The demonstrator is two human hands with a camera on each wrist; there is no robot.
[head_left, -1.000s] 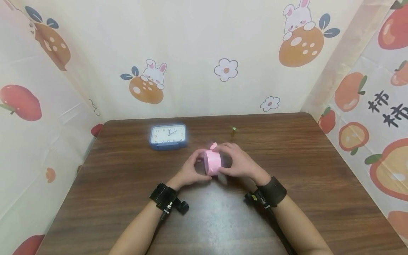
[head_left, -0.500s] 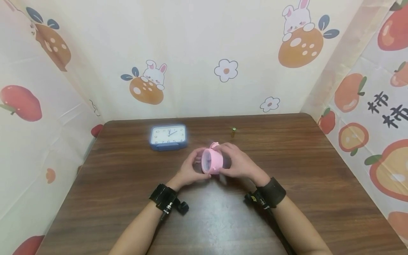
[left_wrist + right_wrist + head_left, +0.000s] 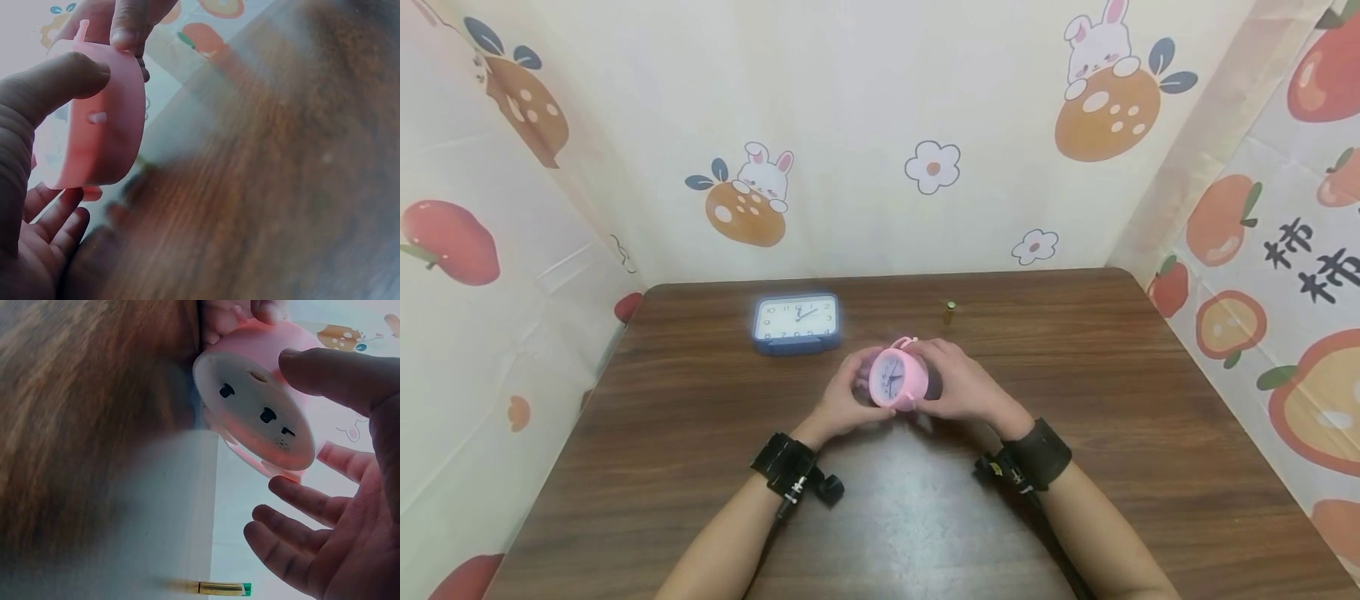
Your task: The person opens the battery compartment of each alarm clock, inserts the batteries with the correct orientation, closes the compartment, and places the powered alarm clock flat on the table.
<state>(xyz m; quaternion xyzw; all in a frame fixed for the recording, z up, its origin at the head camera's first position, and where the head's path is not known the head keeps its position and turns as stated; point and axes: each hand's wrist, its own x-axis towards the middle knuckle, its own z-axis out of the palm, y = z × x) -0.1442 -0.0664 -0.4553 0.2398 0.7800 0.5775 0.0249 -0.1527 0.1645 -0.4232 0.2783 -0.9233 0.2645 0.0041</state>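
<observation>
A small round pink alarm clock (image 3: pixel 910 385) is held between both hands over the middle of the table, its dial tipped up and facing left. My left hand (image 3: pixel 844 398) grips it from the left, thumb low on the rim in the head view. From the right, my right hand (image 3: pixel 964 385) pinches it with thumb and fingers. The right wrist view shows the clock's white back (image 3: pixel 250 409) with black knobs. In the left wrist view a small peg stands out of the pink side (image 3: pixel 119 134).
A blue rectangular clock (image 3: pixel 796 323) lies at the back left of the brown wooden table (image 3: pixel 1075 367). A small battery (image 3: pixel 950 308) with a green end stands upright behind the right hand. Patterned curtains (image 3: pixel 857 100) border the table behind and at the sides.
The pink alarm clock has turned between my hands, so its dial, hidden at first, now shows towards the head camera. Both hands have stayed nearly in place.
</observation>
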